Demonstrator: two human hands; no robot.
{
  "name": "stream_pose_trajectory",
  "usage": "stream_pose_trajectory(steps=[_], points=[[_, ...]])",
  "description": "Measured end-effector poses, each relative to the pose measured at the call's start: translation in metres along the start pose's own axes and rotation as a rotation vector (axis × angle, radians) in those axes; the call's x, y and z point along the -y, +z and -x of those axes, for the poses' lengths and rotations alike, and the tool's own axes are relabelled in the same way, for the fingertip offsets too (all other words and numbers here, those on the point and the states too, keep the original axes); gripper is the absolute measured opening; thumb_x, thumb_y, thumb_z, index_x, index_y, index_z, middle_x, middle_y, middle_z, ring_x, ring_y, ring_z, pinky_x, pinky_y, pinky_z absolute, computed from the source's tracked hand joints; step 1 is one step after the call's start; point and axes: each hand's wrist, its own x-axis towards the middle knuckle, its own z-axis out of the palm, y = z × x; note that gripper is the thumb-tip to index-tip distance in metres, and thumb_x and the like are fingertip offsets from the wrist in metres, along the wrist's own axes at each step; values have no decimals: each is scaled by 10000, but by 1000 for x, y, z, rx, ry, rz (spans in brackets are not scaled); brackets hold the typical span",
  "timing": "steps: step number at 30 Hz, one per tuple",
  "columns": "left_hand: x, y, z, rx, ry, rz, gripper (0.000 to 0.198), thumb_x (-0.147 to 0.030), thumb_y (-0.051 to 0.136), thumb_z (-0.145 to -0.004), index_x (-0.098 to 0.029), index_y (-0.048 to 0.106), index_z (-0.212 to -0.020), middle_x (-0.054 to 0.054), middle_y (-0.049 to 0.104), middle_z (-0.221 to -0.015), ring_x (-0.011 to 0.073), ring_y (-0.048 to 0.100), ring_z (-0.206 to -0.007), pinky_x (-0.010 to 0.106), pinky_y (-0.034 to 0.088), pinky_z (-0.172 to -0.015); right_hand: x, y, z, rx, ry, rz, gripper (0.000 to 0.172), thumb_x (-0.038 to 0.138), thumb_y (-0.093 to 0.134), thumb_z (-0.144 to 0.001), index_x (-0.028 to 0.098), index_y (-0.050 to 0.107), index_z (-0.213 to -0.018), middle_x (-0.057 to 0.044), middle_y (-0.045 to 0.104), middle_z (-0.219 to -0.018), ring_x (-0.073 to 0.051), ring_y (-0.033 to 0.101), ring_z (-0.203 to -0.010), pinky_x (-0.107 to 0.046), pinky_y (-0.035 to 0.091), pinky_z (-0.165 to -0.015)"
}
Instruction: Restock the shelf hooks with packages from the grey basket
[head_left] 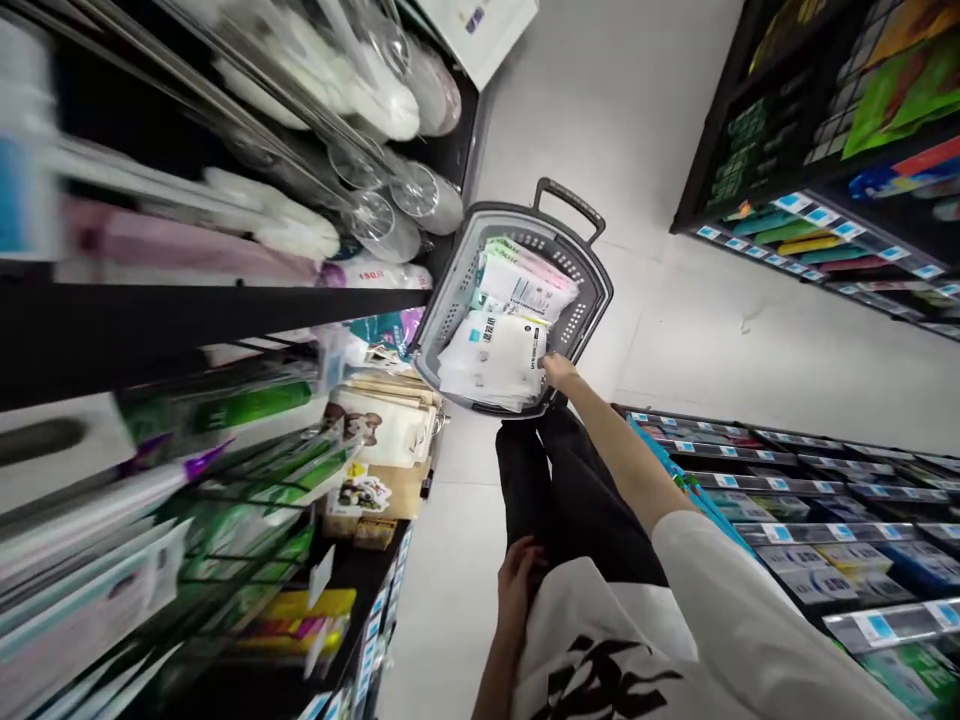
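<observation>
A grey shopping basket (437,345) with a dark rim and a raised handle (571,190) sits ahead of my legs. Inside it, a white package (491,350) with black print lies flat nearest me. Behind that are more white, pink and green packages (529,285). My right hand (559,370) reaches to the basket's near right side, its fingers closed at the edge of the white package. Exactly how they grip is partly hidden. My left hand (520,568) hangs by my dark trousers with loosely bent fingers, and nothing shows in it.
Shelves on the left hold bagged goods (375,100), hanging green packs (262,480) and cardboard packs (382,425). Stocked shelves with price tags (847,235) stand at the upper right. Another low rack (750,480) is close on my right. Pale tiled floor (600,100) runs between them.
</observation>
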Motion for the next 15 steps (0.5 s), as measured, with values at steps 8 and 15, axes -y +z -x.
stream_pose_trajectory(steps=[8,15], points=[[-8,-13,-17,-32,92,-56,389,-504,759,-824,-193,691,-1047,21,673,-803,139,612,-621,223,502,-456,-1,46,-77,90,-70,106,390,101,692,-881,111,647,-1268,-197,634,-1304,-313,616,-1193,-390,525,-979],[-24,-11,-20,-40,84,-83,376,-503,757,-824,-187,697,-1019,17,662,-785,134,607,-584,222,503,-428,-2,56,-97,48,-105,166,363,9,486,-933,89,651,-1247,-221,662,-1252,-313,634,-1168,-405,548,-917]])
